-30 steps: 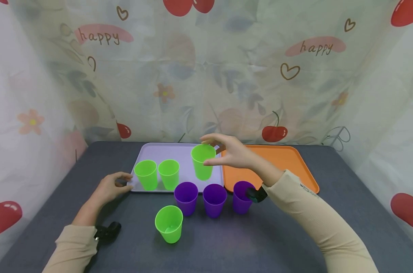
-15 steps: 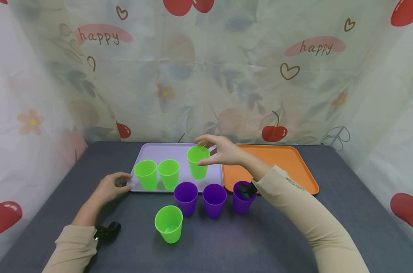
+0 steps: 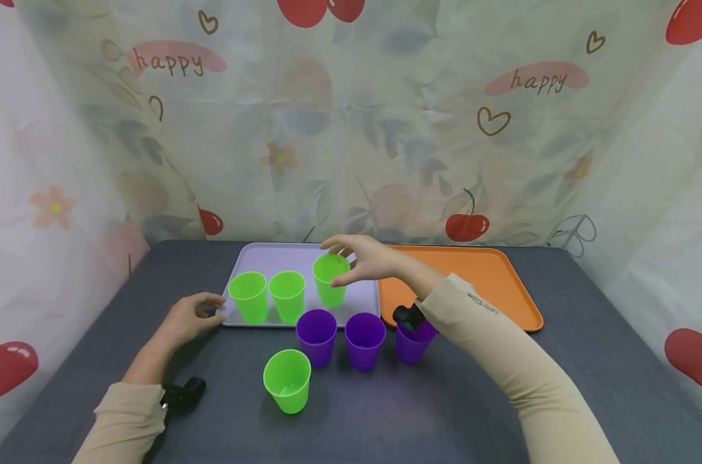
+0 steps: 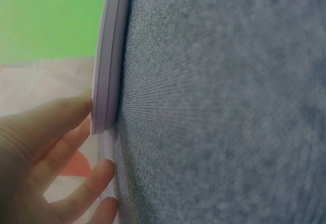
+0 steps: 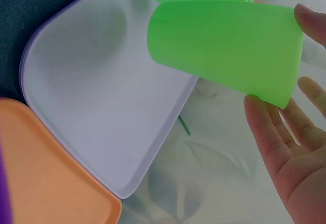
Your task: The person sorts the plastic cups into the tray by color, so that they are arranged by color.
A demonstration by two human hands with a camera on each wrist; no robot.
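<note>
My right hand [image 3: 370, 258] pinches a light green cup [image 3: 326, 283] near its rim, mouth up, low over the lavender tray [image 3: 278, 256]. In the right wrist view, thumb and fingers stand on opposite sides of the cup's rim [image 5: 293, 56]. Two more green cups [image 3: 249, 299] [image 3: 287, 298] stand upright on the tray, left of the held one. With relaxed fingers, my left hand [image 3: 185, 320] touches the tray's left edge. The left wrist view has the thumb against the tray rim [image 4: 108, 56] and the other fingers spread.
Purple cups [image 3: 316, 341] [image 3: 365, 345] [image 3: 411, 348] line up in front of the trays, the rightmost partly hidden by the wrist camera. A fourth green cup [image 3: 288, 383] stands nearer on the dark table [image 3: 420, 419]. An orange tray [image 3: 472, 264] adjoins the lavender one.
My right hand has moved left and slightly down with the green cup, bringing it closer to the two cups on the lavender tray. The left hand has stayed still.
</note>
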